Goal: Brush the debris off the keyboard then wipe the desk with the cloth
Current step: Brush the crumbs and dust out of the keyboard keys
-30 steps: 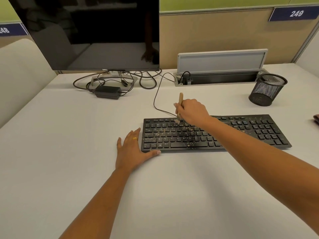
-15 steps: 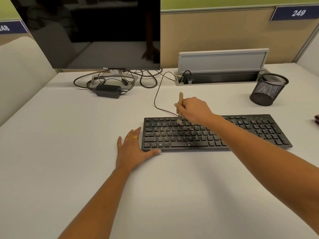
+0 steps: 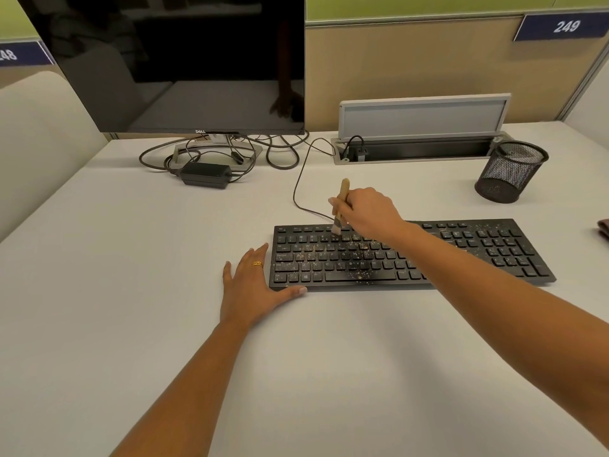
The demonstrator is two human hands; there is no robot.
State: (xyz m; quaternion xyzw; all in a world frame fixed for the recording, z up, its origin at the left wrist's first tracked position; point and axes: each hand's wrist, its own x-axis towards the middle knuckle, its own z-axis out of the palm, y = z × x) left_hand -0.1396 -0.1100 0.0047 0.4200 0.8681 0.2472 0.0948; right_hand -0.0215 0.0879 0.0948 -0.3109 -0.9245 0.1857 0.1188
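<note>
I see the right hand (image 3: pixel 369 214) curled round the wooden brush (image 3: pixel 341 199), bristles at the top key row | left hand (image 3: pixel 250 288) flat, fingers spread, thumb against the keyboard (image 3: pixel 494 252) front-left corner | debris (image 3: pixel 361 275) speckles the keys, thickest near the space bar | keyboard lies on the white desk (image 3: pixel 148 291), mesh cup (image 3: pixel 510 171) behind-right

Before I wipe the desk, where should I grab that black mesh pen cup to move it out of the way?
Probably by its round wall just below the rim, coming from the front. The mesh pen cup stands upright, mouth up, with bare desk in front of it. The right hand is nearer but holds the brush, so set that down first.
</note>
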